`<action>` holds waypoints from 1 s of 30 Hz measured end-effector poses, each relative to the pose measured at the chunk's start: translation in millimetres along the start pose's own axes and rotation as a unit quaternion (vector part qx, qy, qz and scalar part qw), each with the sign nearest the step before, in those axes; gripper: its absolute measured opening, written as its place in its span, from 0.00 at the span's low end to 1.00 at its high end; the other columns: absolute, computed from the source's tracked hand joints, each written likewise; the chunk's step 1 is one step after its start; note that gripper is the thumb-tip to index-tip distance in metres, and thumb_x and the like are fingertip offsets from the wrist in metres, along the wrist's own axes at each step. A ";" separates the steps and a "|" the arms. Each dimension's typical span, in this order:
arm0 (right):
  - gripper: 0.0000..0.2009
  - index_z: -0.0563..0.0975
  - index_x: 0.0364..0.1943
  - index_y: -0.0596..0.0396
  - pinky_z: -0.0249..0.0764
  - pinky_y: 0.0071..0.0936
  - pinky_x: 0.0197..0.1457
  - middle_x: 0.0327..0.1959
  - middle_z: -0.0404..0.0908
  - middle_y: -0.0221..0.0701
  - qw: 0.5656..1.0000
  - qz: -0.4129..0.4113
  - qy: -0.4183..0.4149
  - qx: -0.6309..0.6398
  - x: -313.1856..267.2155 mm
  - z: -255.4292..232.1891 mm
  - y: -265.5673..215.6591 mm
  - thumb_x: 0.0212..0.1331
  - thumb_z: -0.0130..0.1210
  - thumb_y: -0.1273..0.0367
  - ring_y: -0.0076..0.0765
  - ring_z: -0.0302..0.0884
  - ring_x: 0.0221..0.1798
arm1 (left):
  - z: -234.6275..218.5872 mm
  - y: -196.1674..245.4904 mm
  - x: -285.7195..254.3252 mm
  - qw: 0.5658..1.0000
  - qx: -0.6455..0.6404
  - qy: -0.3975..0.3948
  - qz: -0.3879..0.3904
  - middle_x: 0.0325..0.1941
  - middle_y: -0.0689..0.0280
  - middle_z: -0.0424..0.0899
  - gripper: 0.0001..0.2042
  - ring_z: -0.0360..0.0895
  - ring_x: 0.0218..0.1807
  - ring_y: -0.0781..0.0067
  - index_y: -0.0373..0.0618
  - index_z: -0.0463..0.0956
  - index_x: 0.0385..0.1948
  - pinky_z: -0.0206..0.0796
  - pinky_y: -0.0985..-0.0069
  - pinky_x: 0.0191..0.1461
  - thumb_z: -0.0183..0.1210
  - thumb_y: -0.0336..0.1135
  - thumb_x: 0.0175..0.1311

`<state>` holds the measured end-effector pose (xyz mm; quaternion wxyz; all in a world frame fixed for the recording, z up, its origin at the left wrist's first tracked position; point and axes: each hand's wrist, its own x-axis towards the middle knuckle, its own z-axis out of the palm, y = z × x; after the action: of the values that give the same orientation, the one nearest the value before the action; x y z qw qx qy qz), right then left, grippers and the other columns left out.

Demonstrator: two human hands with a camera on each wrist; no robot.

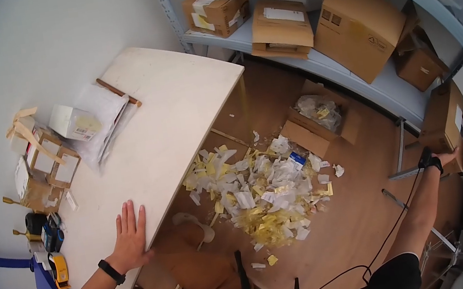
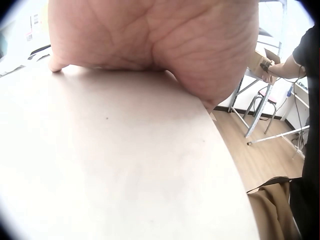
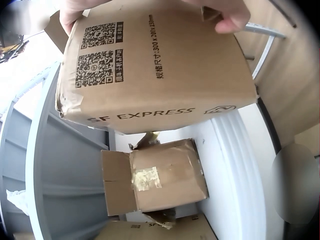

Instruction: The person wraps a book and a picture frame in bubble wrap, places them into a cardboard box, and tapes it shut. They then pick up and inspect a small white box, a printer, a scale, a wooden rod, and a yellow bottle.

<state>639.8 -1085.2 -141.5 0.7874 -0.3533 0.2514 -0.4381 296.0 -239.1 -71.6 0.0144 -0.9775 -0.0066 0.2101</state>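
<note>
My left hand (image 1: 128,241) rests on the white table (image 1: 175,87) near its edge, palm down with the fingers straight. In the left wrist view its palm (image 2: 150,35) presses against the tabletop. Far out to the right, my right hand (image 1: 448,158) grips an open-flapped cardboard box (image 1: 442,120) by its near end. The right wrist view shows that box (image 3: 170,65) large, with "SF EXPRESS" and two QR codes printed on it; fingers curl over its upper edge. Behind it on the shelf stands another brown box (image 3: 172,177) with a flap out.
Several cartons line the grey-blue shelf (image 1: 379,92). Paper scraps (image 1: 274,192) are heaped on the floor, beside an open box (image 1: 310,139) of plastic wrap. On the table's left lie parcels (image 1: 54,162), a white box (image 1: 74,122) and a yellow tape measure (image 1: 59,270). A cable (image 1: 398,221) trails from my right wrist.
</note>
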 end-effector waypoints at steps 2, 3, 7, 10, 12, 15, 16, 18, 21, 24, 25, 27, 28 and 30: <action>0.39 0.66 0.71 0.52 0.62 0.53 0.71 0.71 0.67 0.42 0.998 -0.052 0.029 -0.024 1.6 -3.3 -2.9 0.60 0.47 0.41 0.54 0.64 0.72 | 2.1 1.0 3.1 1.000 0.002 0.005 0.028 0.78 0.30 0.33 0.62 0.31 0.80 0.26 0.31 0.36 0.75 0.36 0.34 0.77 0.74 0.40 0.42; 0.39 0.66 0.70 0.52 0.61 0.54 0.71 0.71 0.67 0.41 0.997 -0.059 0.050 -0.029 0.8 -7.0 -6.9 0.61 0.48 0.42 0.53 0.64 0.72 | 1.5 1.5 4.0 1.000 0.003 -0.003 0.013 0.78 0.29 0.33 0.62 0.31 0.80 0.25 0.31 0.36 0.75 0.36 0.34 0.77 0.74 0.39 0.40; 0.37 0.67 0.69 0.51 0.59 0.53 0.72 0.70 0.68 0.39 0.996 -0.067 0.063 -0.002 -3.5 -38.1 -22.8 0.60 0.49 0.43 0.50 0.64 0.71 | 5.1 0.2 3.9 1.000 0.003 -0.001 0.005 0.78 0.29 0.33 0.62 0.31 0.80 0.24 0.28 0.37 0.75 0.35 0.35 0.77 0.73 0.35 0.36; 0.37 0.68 0.68 0.51 0.57 0.53 0.73 0.71 0.67 0.39 0.998 -0.047 0.049 0.016 -12.7 -56.7 -40.4 0.60 0.49 0.43 0.49 0.62 0.72 | 4.2 0.3 5.1 1.000 -0.003 0.000 0.005 0.78 0.29 0.33 0.61 0.31 0.79 0.23 0.28 0.37 0.74 0.34 0.34 0.77 0.72 0.35 0.36; 0.36 0.69 0.67 0.50 0.58 0.54 0.72 0.70 0.68 0.39 0.997 -0.046 0.056 0.016 4.1 -74.9 -47.1 0.60 0.50 0.43 0.50 0.64 0.70 | 3.4 0.6 5.1 1.000 -0.005 -0.005 0.002 0.78 0.28 0.34 0.61 0.31 0.79 0.23 0.27 0.38 0.74 0.34 0.34 0.76 0.71 0.36 0.36; 0.34 0.71 0.66 0.49 0.60 0.56 0.70 0.69 0.69 0.38 0.996 -0.066 0.065 0.015 19.1 -71.9 -52.7 0.60 0.51 0.43 0.50 0.66 0.69 | 5.5 -2.4 4.7 1.000 0.002 -0.003 0.012 0.77 0.27 0.34 0.61 0.31 0.79 0.21 0.26 0.38 0.74 0.35 0.33 0.76 0.71 0.39 0.37; 0.34 0.71 0.66 0.49 0.61 0.55 0.70 0.69 0.69 0.38 0.994 -0.084 0.072 0.012 23.2 -67.2 -53.4 0.61 0.51 0.43 0.50 0.67 0.69 | 6.1 -3.6 4.1 1.000 0.003 0.005 0.013 0.77 0.27 0.34 0.61 0.31 0.79 0.21 0.26 0.38 0.74 0.35 0.33 0.76 0.71 0.39 0.37; 0.37 0.69 0.67 0.49 0.62 0.54 0.70 0.69 0.68 0.39 0.994 -0.085 0.058 -0.022 44.7 -67.4 -57.3 0.58 0.54 0.41 0.50 0.67 0.69 | 9.5 -5.1 4.5 1.000 0.013 -0.006 0.014 0.76 0.25 0.33 0.61 0.31 0.79 0.20 0.24 0.37 0.73 0.36 0.31 0.75 0.71 0.40 0.37; 0.42 0.66 0.68 0.54 0.66 0.53 0.69 0.67 0.69 0.45 0.985 -0.065 0.144 -0.074 64.8 -10.2 -47.0 0.55 0.58 0.40 0.52 0.70 0.67 | 11.7 -10.2 3.7 1.000 0.015 -0.014 0.016 0.76 0.23 0.33 0.62 0.32 0.78 0.18 0.24 0.37 0.73 0.39 0.29 0.74 0.72 0.44 0.40; 0.50 0.65 0.65 0.62 0.74 0.49 0.64 0.64 0.71 0.53 0.871 -0.089 0.346 -0.338 50.1 11.5 -47.6 0.45 0.67 0.38 0.58 0.75 0.62 | 9.2 -9.2 0.1 1.000 0.017 -0.014 0.016 0.76 0.23 0.34 0.62 0.32 0.78 0.19 0.25 0.37 0.73 0.39 0.30 0.74 0.73 0.45 0.40; 0.52 0.66 0.65 0.64 0.74 0.47 0.65 0.65 0.71 0.53 0.829 -0.115 0.368 -0.405 71.5 9.9 -41.5 0.43 0.68 0.37 0.58 0.75 0.62 | 10.5 -7.9 1.4 1.000 0.013 -0.011 0.018 0.76 0.24 0.34 0.62 0.32 0.78 0.19 0.25 0.37 0.73 0.40 0.31 0.74 0.73 0.45 0.40; 0.54 0.66 0.64 0.66 0.74 0.46 0.66 0.65 0.71 0.54 0.778 -0.139 0.386 -0.476 105.3 -1.1 -35.7 0.41 0.69 0.36 0.57 0.75 0.62 | 12.5 -6.6 0.1 1.000 0.012 -0.010 0.014 0.76 0.24 0.34 0.62 0.33 0.78 0.19 0.25 0.37 0.73 0.40 0.31 0.75 0.73 0.45 0.40; 0.53 0.66 0.64 0.68 0.72 0.45 0.67 0.64 0.72 0.55 0.791 -0.152 0.355 -0.475 124.2 -5.9 -34.1 0.42 0.68 0.37 0.57 0.75 0.63 | 12.2 -6.8 0.9 1.000 0.013 -0.003 0.013 0.76 0.24 0.35 0.62 0.33 0.78 0.20 0.25 0.37 0.74 0.40 0.32 0.75 0.73 0.45 0.39; 0.53 0.67 0.63 0.71 0.70 0.44 0.69 0.63 0.73 0.56 0.801 -0.163 0.328 -0.474 161.5 -20.6 -28.9 0.44 0.67 0.37 0.56 0.74 0.64 | 12.3 -6.6 0.3 1.000 0.013 -0.007 0.007 0.76 0.24 0.35 0.62 0.33 0.78 0.20 0.25 0.37 0.74 0.40 0.32 0.75 0.73 0.45 0.39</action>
<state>689.6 -1242.9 -145.9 0.3088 -0.5535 0.6096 -0.4762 291.2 -232.2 -82.7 0.0252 -0.9758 0.0027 0.2173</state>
